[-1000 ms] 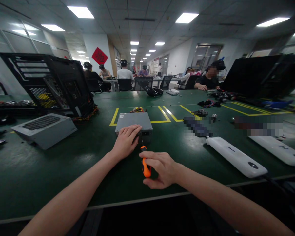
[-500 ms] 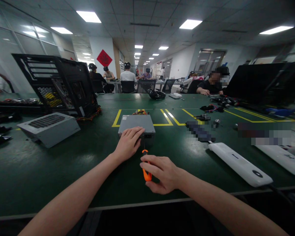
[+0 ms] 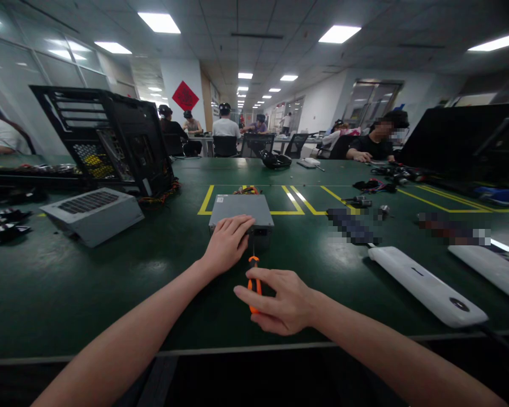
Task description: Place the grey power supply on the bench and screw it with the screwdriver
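Observation:
A grey metal computer power supply (image 3: 241,208) lies on the green table in front of me, with coloured cables bunched behind it. My left hand (image 3: 228,242) rests across its top front edge, fingers stretched out flat. Between thumb and fingers, my right hand (image 3: 282,299) holds an orange-and-black screwdriver (image 3: 254,287). Its shaft points away from me at the front face of the power supply, beside my left fingertips. The tip is hard to make out there. My right index and middle fingers extend past the handle.
A second grey metal box (image 3: 95,217) sits at left, before a black computer case (image 3: 114,141). On the right lie a white power bank-like device (image 3: 428,285), dark cables (image 3: 375,185) and a dark panel (image 3: 462,147). A co-worker (image 3: 377,141) sits across the table (image 3: 186,316).
My right fingers have shifted on the screwdriver handle, the middle finger now reaching further left across it. My left hand stays on the power supply. The whole view has shifted slightly.

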A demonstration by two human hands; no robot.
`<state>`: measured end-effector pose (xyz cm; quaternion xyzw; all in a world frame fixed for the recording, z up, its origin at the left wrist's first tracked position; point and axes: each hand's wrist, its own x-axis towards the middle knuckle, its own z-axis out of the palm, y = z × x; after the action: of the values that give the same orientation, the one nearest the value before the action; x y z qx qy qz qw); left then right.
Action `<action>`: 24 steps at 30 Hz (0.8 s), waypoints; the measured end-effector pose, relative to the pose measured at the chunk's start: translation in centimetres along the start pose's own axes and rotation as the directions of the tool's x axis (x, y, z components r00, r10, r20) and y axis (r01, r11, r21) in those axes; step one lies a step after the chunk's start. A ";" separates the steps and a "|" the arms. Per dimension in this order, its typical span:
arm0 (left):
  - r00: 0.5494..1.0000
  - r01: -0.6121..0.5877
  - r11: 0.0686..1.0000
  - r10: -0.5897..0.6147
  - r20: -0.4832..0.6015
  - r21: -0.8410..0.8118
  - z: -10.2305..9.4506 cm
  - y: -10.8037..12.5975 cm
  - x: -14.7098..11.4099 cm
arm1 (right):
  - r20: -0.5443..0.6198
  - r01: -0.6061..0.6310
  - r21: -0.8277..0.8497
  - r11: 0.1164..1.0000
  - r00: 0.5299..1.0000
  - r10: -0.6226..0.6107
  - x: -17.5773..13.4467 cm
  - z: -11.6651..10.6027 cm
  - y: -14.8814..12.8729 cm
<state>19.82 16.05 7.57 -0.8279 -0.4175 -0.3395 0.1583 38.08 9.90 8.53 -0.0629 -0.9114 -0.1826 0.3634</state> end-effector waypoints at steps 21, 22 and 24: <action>0.999 0.052 0.998 -0.051 -0.015 0.024 0.2 0.5 0.0 | -0.126 -0.051 0.058 0.997 0.990 0.058 -0.5 0.7 0.0; 0.998 0.053 0.998 -0.052 -0.017 0.025 0.2 0.5 0.0 | -0.116 -0.053 0.075 0.996 0.991 0.062 -0.5 0.7 0.0; 0.998 0.056 0.998 -0.055 -0.019 0.027 0.2 0.5 0.0 | -0.056 -0.038 0.081 0.996 0.998 0.043 -0.5 0.5 0.0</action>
<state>20.35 15.88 7.43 -0.8105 -0.4436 -0.3455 0.1641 38.06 10.11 7.85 -0.0615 -0.9057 -0.1403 0.3954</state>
